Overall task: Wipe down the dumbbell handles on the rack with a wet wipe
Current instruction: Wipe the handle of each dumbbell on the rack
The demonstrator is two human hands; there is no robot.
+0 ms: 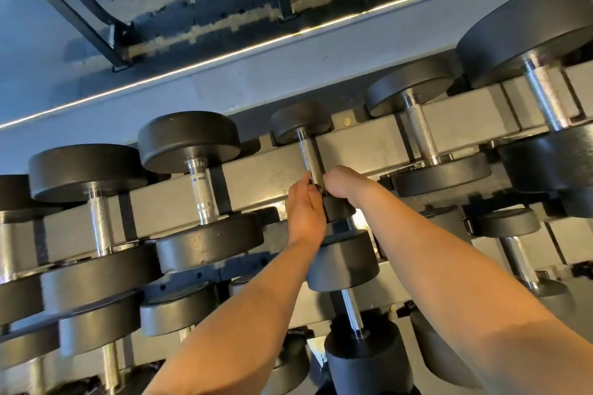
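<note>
on the grey steel rack [256, 176], left hand [305, 212] lays straight fingers against the small black round-headed dumbbell's [301, 120] knurled steel handle [309, 155], right hand [345, 184] curled around it.

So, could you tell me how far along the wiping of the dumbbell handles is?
Done: nothing here shows which handles are already wiped. In hand: the left hand and right hand are both at the small dumbbell handle on the top row; whatever they hold is hidden. Left: possibly the neighbouring handle to its right and the lower-row handle.
</note>
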